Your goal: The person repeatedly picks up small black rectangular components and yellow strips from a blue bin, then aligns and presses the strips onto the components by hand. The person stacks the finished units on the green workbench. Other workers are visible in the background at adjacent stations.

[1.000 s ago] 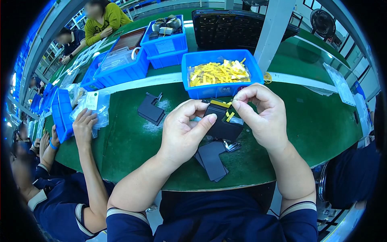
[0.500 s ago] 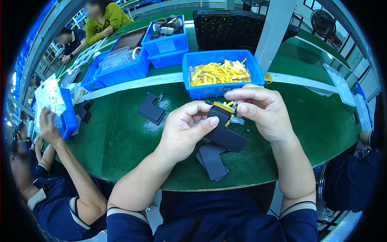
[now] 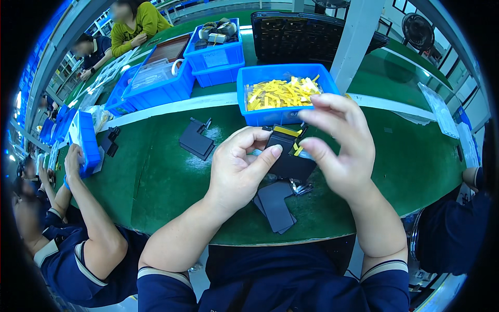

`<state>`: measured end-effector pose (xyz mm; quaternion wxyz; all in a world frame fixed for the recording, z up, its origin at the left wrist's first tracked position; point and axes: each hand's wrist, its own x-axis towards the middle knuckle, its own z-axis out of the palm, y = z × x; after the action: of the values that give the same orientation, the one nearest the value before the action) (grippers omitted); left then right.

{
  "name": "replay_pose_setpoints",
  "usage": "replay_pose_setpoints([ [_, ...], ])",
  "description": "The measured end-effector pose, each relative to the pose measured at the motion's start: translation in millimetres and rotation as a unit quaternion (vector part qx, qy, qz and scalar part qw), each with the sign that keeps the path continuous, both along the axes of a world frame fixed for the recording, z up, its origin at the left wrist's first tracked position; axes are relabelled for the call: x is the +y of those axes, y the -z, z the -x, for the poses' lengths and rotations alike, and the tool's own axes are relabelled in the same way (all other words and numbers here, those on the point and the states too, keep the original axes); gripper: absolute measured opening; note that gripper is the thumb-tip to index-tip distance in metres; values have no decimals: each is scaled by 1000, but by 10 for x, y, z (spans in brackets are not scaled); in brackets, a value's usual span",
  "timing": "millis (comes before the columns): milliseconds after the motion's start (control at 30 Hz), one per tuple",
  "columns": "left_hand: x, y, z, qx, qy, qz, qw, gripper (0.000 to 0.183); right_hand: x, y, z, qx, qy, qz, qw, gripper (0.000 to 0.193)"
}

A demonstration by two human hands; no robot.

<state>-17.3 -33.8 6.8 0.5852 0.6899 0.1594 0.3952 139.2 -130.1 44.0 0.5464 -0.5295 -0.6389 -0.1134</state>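
Observation:
My left hand [image 3: 239, 164] grips a flat black L-shaped part [image 3: 292, 165] at its upper end, thumb on top and fingers behind. A yellow strip [image 3: 286, 131] lies across that end, and smaller yellow pieces [image 3: 298, 149] show at its right side. Just right of the part is my right hand [image 3: 340, 148], thumb and fingers apart, with nothing seen between them; its fingers are slightly blurred. Below the held part lies a small stack of similar black parts [image 3: 275, 205] with shiny tabs at one side. Another stack of black parts [image 3: 196, 141] rests to the left, beside white powdery marks.
Beyond my hands stands a blue bin [image 3: 286, 115] of yellow strips [image 3: 283, 93]. More blue bins [image 3: 158, 93] stand farther left. A grey post [image 3: 356, 47] rises behind the strip bin. At left, a co-worker's arm [image 3: 91, 208] reaches to a blue bin [image 3: 89, 143] on the green table [image 3: 156, 197].
My right hand has risen and its thumb and fingers have spread apart. The held part has tipped slightly. The co-worker's hand at left has moved lower beside the bin.

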Motion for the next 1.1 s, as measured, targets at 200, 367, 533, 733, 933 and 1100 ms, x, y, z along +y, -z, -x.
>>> replay_pose_setpoints([
  [200,-111,-67,-46,1,-96,-161,982,17,4,48,103,-144,50,-17,988,26],
  [367,-95,-137,-48,16,-113,-373,921,22,-5,49,64,-80,10,27,996,20],
  [533,-89,-133,-39,25,-118,-429,895,22,-26,22,5,-107,-20,41,993,18],
  [733,-111,-184,-30,26,-82,-420,904,21,-43,-70,20,-163,-56,3,985,16],
  [933,-72,-161,-9,21,-78,-385,919,22,-15,4,50,-126,-50,-26,990,19],
  [1100,-75,-108,15,14,-52,-233,971,21,9,31,31,105,-99,-3,990,25],
])
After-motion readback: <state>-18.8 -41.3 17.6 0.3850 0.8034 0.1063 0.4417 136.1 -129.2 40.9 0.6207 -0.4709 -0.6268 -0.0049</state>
